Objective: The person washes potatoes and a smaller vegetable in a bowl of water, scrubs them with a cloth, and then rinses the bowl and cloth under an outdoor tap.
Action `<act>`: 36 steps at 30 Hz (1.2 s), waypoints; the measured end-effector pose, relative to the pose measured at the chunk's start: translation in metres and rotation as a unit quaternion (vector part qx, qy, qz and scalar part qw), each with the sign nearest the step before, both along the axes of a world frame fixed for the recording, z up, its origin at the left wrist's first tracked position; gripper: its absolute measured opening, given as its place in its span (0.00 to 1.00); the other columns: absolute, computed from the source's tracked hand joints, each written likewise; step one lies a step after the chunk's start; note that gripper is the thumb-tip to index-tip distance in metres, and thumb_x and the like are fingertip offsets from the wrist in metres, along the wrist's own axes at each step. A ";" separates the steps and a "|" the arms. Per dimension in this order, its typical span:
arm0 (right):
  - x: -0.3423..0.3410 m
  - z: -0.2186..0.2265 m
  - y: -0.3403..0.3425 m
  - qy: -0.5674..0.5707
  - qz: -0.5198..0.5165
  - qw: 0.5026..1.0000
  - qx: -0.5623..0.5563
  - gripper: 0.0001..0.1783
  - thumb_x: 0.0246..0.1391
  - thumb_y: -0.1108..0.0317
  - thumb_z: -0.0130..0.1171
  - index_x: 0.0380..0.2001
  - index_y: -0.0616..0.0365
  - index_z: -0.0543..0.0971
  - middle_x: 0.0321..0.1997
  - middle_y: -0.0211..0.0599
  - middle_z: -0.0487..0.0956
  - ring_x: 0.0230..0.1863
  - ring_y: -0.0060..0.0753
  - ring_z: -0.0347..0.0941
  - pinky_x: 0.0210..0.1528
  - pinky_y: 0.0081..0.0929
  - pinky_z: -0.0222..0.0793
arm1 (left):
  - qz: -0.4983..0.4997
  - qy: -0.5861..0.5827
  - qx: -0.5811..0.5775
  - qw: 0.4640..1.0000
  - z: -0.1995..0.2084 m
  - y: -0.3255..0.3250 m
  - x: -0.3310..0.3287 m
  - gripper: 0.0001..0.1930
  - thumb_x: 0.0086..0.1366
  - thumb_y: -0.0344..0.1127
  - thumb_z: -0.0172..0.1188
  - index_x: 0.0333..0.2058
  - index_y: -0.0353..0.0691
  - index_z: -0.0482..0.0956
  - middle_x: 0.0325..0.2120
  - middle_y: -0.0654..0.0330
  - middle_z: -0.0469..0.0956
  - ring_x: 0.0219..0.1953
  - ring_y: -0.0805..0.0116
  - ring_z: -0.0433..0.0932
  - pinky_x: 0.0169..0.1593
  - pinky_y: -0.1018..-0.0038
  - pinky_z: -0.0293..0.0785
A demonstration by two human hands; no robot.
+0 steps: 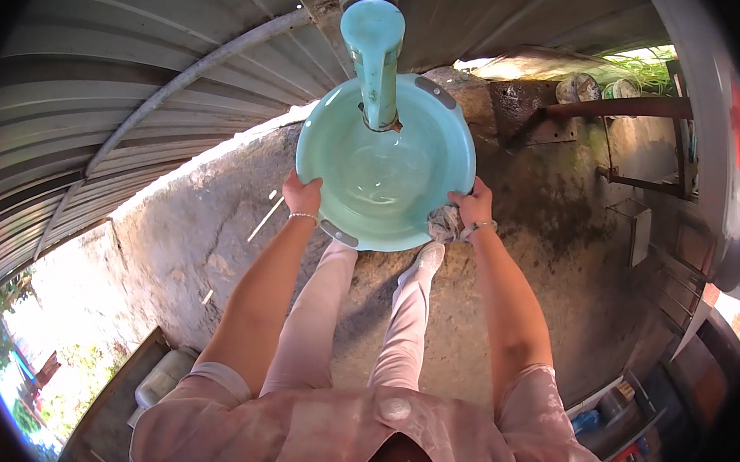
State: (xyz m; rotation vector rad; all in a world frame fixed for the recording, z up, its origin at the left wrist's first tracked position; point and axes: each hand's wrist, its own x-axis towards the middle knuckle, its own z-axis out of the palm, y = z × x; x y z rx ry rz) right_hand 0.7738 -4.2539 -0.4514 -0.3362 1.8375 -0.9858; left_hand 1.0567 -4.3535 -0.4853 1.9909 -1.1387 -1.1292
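A round, light turquoise basin (334, 198) with grey grip pads on its rim is held out in front of me, with some clear water in its bottom. My left hand (302, 195) grips the rim on the left side, thumb over the edge. On the right side the rim is in my right hand (475, 206), which also has a crumpled grey-brown cloth (444, 223) pressed against the basin. A turquoise hand pump spout (379, 81) reaches over the basin's far part, its rusty mouth above the water.
Corrugated metal sheeting (121, 111) with a curved pipe (192, 68) closes off the left. A rusty metal bar and frame (619, 107) stand at the far right. Shelving with assorted items (619, 411) is at the lower right. The concrete floor (547, 269) has dark wet patches.
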 end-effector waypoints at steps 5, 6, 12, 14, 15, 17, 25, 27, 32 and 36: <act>-0.009 0.047 0.026 -0.001 -0.009 1.000 -0.003 0.17 0.32 0.83 0.54 0.32 0.66 0.72 0.27 0.36 0.75 0.27 0.25 0.70 0.31 0.21 0.66 | -0.047 0.013 0.029 0.998 0.066 0.013 -0.003 0.16 0.37 0.25 0.56 0.30 0.31 0.72 0.25 0.57 0.75 0.28 0.68 0.73 0.34 0.75 0.69; -0.009 0.062 0.033 0.002 -0.019 1.000 -0.005 0.17 0.32 0.83 0.54 0.32 0.66 0.72 0.27 0.36 0.75 0.27 0.25 0.70 0.31 0.21 0.66 | -0.056 0.016 0.027 0.998 0.083 0.017 -0.006 0.16 0.37 0.25 0.56 0.30 0.31 0.72 0.25 0.57 0.75 0.28 0.68 0.73 0.34 0.75 0.69; -0.010 0.151 0.106 -0.051 -0.113 0.992 0.006 0.18 0.31 0.84 0.54 0.33 0.68 0.72 0.29 0.37 0.76 0.29 0.26 0.71 0.34 0.22 0.68 | -0.236 -0.041 -0.034 0.970 0.163 0.034 -0.031 0.15 0.36 0.24 0.53 0.29 0.31 0.72 0.24 0.52 0.76 0.26 0.63 0.75 0.33 0.73 0.70; -0.011 0.176 0.129 -0.031 -0.127 0.991 0.005 0.19 0.31 0.83 0.55 0.34 0.67 0.72 0.30 0.38 0.76 0.31 0.27 0.71 0.36 0.24 0.67 | -0.221 0.071 -0.006 0.973 0.181 0.042 -0.040 0.16 0.37 0.23 0.52 0.31 0.30 0.71 0.25 0.54 0.75 0.27 0.64 0.75 0.34 0.74 0.69; -0.010 0.191 0.142 -0.014 -0.129 0.992 0.012 0.19 0.30 0.82 0.56 0.34 0.67 0.72 0.30 0.38 0.76 0.31 0.28 0.71 0.36 0.24 0.67 | -0.229 0.102 0.015 0.968 0.197 0.046 -0.046 0.16 0.37 0.23 0.51 0.32 0.30 0.71 0.27 0.55 0.75 0.28 0.65 0.74 0.35 0.75 0.69; -0.014 0.229 0.162 0.017 -0.148 0.989 0.021 0.19 0.30 0.80 0.57 0.33 0.67 0.72 0.30 0.39 0.76 0.32 0.28 0.71 0.36 0.24 0.66 | -0.274 0.123 0.039 0.953 0.248 0.048 -0.071 0.17 0.39 0.22 0.50 0.33 0.29 0.70 0.29 0.56 0.74 0.30 0.67 0.73 0.36 0.76 0.68; -0.008 0.376 0.282 0.084 -0.362 0.916 -0.152 0.31 0.29 0.83 0.58 0.45 0.65 0.65 0.40 0.38 0.72 0.40 0.28 0.69 0.43 0.24 0.66 | -0.488 0.266 0.078 0.828 0.370 0.077 -0.169 0.16 0.41 0.20 0.49 0.34 0.31 0.68 0.32 0.58 0.72 0.32 0.71 0.71 0.38 0.78 0.66; -0.013 0.402 0.312 0.097 -0.388 0.898 -0.184 0.32 0.29 0.85 0.57 0.45 0.66 0.64 0.41 0.37 0.71 0.41 0.28 0.69 0.44 0.24 0.66 | -0.526 0.273 0.059 0.803 0.392 0.091 -0.198 0.16 0.42 0.20 0.49 0.34 0.31 0.68 0.30 0.59 0.72 0.31 0.71 0.70 0.38 0.78 0.65; -0.028 0.459 0.380 0.114 -0.432 0.874 -0.191 0.30 0.29 0.84 0.58 0.43 0.68 0.64 0.38 0.39 0.72 0.39 0.28 0.70 0.41 0.24 0.67 | -0.592 0.308 0.021 0.745 0.447 0.140 -0.272 0.15 0.40 0.22 0.51 0.33 0.29 0.69 0.27 0.61 0.72 0.27 0.74 0.69 0.35 0.81 0.65; -0.039 0.490 0.441 0.139 -0.465 0.850 -0.204 0.27 0.33 0.84 0.56 0.42 0.68 0.64 0.37 0.41 0.72 0.37 0.29 0.71 0.40 0.25 0.68 | -0.642 0.328 0.020 0.693 0.484 0.199 -0.327 0.13 0.40 0.23 0.50 0.29 0.30 0.70 0.24 0.63 0.71 0.24 0.76 0.68 0.31 0.82 0.64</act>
